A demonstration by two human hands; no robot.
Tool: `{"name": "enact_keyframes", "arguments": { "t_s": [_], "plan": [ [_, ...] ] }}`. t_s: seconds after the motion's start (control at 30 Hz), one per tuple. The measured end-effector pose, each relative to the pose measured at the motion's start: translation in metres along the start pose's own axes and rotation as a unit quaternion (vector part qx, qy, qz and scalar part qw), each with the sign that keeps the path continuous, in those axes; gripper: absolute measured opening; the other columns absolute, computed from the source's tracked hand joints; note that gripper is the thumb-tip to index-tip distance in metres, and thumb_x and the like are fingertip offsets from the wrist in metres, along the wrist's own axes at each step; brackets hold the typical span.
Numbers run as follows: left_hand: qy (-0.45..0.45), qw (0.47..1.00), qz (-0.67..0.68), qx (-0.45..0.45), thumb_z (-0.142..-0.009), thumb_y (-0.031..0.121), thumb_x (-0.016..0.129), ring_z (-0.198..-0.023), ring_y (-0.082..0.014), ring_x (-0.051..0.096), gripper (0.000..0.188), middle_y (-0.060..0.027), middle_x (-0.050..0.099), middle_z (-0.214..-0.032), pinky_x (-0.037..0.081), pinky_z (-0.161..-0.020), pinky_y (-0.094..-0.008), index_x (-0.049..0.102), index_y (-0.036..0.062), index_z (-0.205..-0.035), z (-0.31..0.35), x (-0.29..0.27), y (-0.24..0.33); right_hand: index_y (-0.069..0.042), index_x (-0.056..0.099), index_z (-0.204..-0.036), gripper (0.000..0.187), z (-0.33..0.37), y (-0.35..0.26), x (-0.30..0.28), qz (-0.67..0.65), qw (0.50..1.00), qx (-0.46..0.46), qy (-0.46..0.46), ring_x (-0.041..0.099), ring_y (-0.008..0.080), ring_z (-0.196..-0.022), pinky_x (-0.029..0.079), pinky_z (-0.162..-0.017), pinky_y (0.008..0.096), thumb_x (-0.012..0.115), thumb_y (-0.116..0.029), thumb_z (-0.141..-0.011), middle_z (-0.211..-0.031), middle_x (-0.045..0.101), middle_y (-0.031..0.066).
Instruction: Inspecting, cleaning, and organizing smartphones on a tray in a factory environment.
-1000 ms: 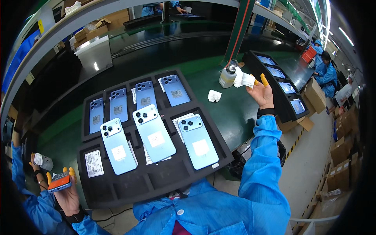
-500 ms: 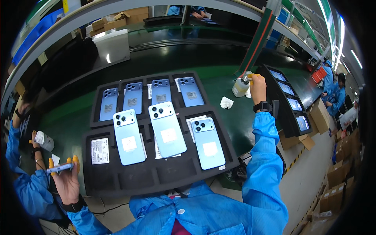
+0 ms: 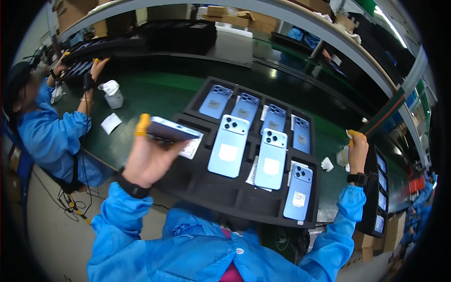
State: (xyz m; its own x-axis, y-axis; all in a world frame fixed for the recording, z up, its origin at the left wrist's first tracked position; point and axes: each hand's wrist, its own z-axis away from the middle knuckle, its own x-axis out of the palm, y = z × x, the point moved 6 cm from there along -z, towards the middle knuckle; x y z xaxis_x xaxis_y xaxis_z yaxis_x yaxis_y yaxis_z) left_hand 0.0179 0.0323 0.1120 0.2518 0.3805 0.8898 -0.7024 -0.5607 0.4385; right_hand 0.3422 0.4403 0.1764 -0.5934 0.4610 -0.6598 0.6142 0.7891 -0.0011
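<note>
A smartphone (image 3: 174, 128), seen nearly edge-on, is gripped in my left hand (image 3: 149, 157), which has yellow finger cots. It hangs over the left end of a black foam tray (image 3: 221, 192). In that tray's far row lie several blue phones (image 3: 244, 108), backs up. Three lighter blue phones (image 3: 271, 160) with white labels rest across the nearer compartments. My right hand (image 3: 359, 152) is closed at the top of a small bottle (image 3: 342, 158); its fingertips, also in yellow cots, hide what they pinch. A crumpled white tissue (image 3: 327, 164) lies beside the bottle.
At far left a co-worker (image 3: 51, 127) in blue handles another tray of phones (image 3: 80, 68). A white container (image 3: 112, 95) and a paper sheet (image 3: 111, 123) sit between us. Another phone tray (image 3: 379, 192) stands at right, and a shelf beam (image 3: 263, 11) crosses overhead.
My view has turned left, shifting the tray rightward in the picture. My left hand has brought the phone up beside the tray's left end. My right hand stays near the bottle.
</note>
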Motion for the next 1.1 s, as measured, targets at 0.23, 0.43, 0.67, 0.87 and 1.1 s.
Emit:
{"name": "enact_keyframes", "arguments": {
  "t_s": [0.23,0.43,0.67,0.87,1.1],
  "plan": [
    [-0.071,0.987,0.070,-0.124,-0.096,0.047,0.040,-0.120,-0.0404,0.047,0.058,-0.0206,0.043,-0.133,0.044,-0.100,-0.0547,0.037,0.0006,-0.131,0.003,0.021,-0.060,0.002,0.068,-0.097,0.032,-0.008,-0.276,-0.097,-0.281,0.892,-0.342,0.090,0.063,0.0307,-0.093,0.052,-0.083,0.0390,0.065,0.004,-0.065,-0.100,0.065,0.0153],
    [-0.146,0.971,0.068,-0.174,-0.098,0.050,0.032,-0.117,-0.0292,0.052,0.057,-0.0165,0.050,-0.126,0.045,-0.100,-0.0456,0.043,0.0013,-0.126,0.003,0.027,-0.080,0.004,0.067,-0.101,0.047,0.019,-0.330,-0.100,-0.360,0.827,-0.426,0.073,0.062,0.0326,-0.096,0.053,-0.085,0.0407,0.064,-0.004,-0.055,-0.103,0.063,0.0161],
    [-0.096,0.989,-0.039,-0.110,-0.098,0.049,0.033,-0.117,-0.0266,0.052,0.054,-0.0140,0.051,-0.126,0.046,-0.099,-0.0437,0.047,0.0031,-0.123,0.009,0.030,-0.082,0.005,0.067,-0.099,0.046,0.022,-0.342,-0.100,-0.323,0.830,-0.450,0.067,0.063,0.0318,-0.097,0.054,-0.084,0.0393,0.063,-0.002,-0.054,-0.102,0.063,0.0154],
    [-0.099,0.985,0.008,-0.141,-0.098,0.048,0.034,-0.117,-0.0259,0.052,0.054,-0.0140,0.051,-0.126,0.045,-0.100,-0.0437,0.046,0.0021,-0.125,-0.002,0.020,-0.085,0.005,0.067,-0.097,0.043,0.027,-0.329,-0.098,-0.293,0.850,-0.434,0.059,0.063,0.0313,-0.097,0.055,-0.083,0.0393,0.065,-0.003,-0.055,-0.105,0.063,0.0160],
    [-0.112,0.983,0.010,-0.142,-0.098,0.048,0.035,-0.114,-0.0264,0.054,0.055,-0.0153,0.053,-0.125,0.046,-0.099,-0.0436,0.045,0.0009,-0.124,-0.003,0.024,-0.089,0.005,0.067,-0.094,0.040,0.024,-0.330,-0.101,-0.309,0.846,-0.429,0.076,0.062,0.0294,-0.096,0.055,-0.081,0.0371,0.064,-0.004,-0.055,-0.102,0.063,0.0151]
  ]
}}
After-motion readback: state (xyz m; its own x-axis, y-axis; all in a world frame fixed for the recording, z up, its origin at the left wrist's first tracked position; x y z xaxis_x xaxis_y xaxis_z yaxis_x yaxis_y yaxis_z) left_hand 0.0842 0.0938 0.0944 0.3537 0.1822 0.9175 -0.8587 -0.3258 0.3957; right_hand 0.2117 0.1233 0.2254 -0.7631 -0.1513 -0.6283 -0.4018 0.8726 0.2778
